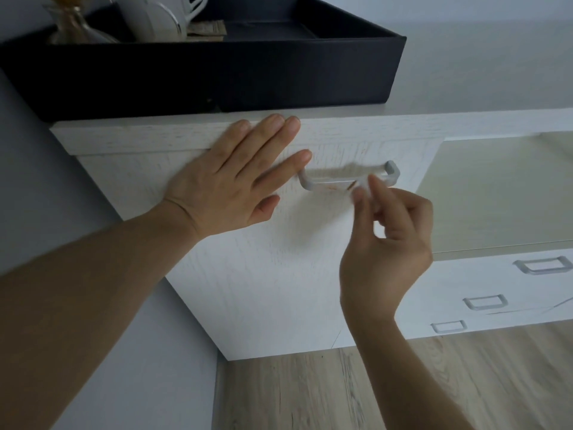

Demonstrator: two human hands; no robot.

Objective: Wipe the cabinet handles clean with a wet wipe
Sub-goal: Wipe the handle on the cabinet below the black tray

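Note:
A grey bar handle [319, 185] sits on the front of a white wood-grain cabinet [279, 274]; reddish smears show on the bar near its right part. My left hand [229, 184] lies flat and spread on the cabinet's upper front, fingertips reaching the top edge and the handle's left end. My right hand [387, 237] pinches a small, blurred white wet wipe [362, 190] between thumb and fingers at the bar's right part. The handle's right end [392, 170] is uncovered.
A black tray [248, 72] with a white jug [155, 17] and a glass bottle [66, 23] stands on the cabinet top. Lower white drawers to the right carry three grey handles [542, 265], [485, 302], [449, 326]. Wood floor [341, 392] lies below, a wall on the left.

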